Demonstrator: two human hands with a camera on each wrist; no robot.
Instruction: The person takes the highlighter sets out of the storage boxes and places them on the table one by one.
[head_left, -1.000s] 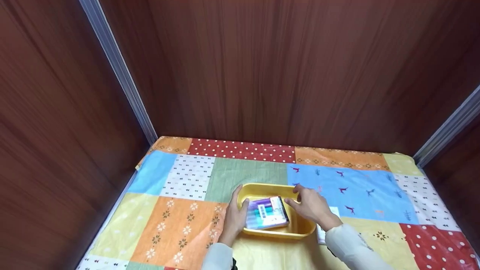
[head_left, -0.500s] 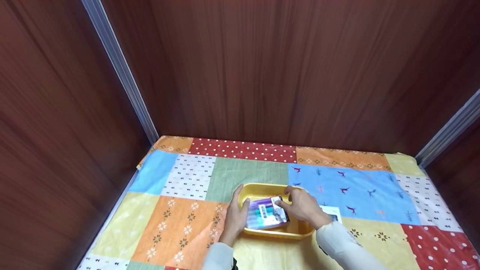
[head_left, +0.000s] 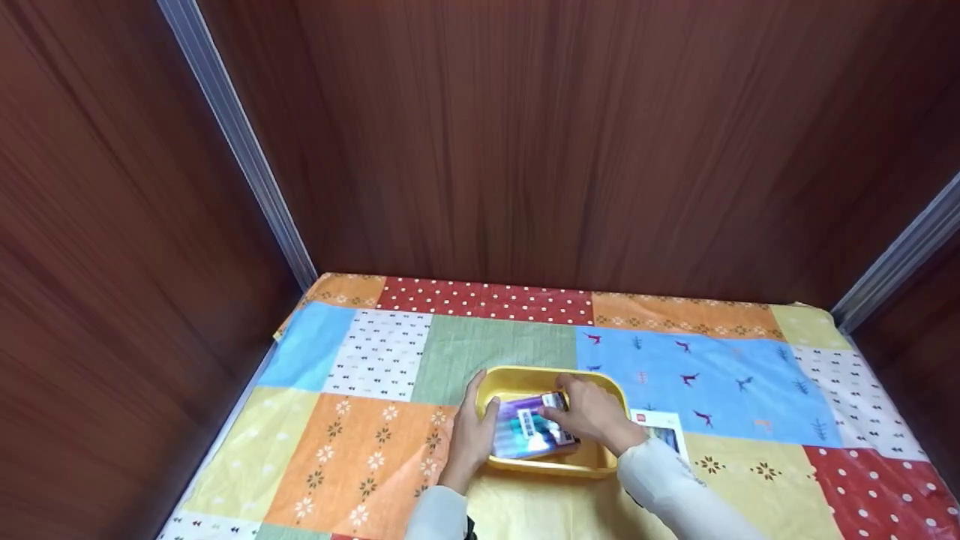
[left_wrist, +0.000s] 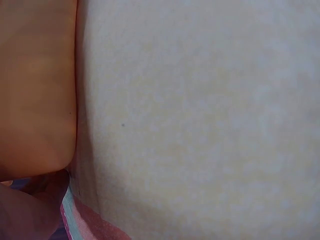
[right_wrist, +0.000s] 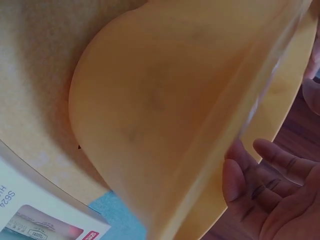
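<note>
A yellow plastic tray (head_left: 551, 470) stands on the patchwork cloth. My left hand (head_left: 471, 442) grips its left end, fingers outside the wall and thumb over the rim. Part of that hand shows under the tray wall (left_wrist: 35, 100) in the left wrist view. Inside the tray lies a clear pack of coloured pens (head_left: 514, 431), purple to teal, with a white barcode label. Over its right end reaches my right hand (head_left: 596, 411), thumb above the pack and fingers by its far right corner. In the right wrist view its fingers (right_wrist: 265, 195) dip loosely bent behind the rim.
A white box (head_left: 670, 426) with a window and a red logo lies right of the tray, partly behind the right forearm. Patchwork cloth (head_left: 367, 450) covers the table. Brown wood-grain panels (head_left: 450, 150) with grey metal corner strips enclose the back and sides.
My right hand has moved left, from the tray's right rim to over the pack's right end. More of the white box shows now. The left hand, tray and pack have stayed put.
</note>
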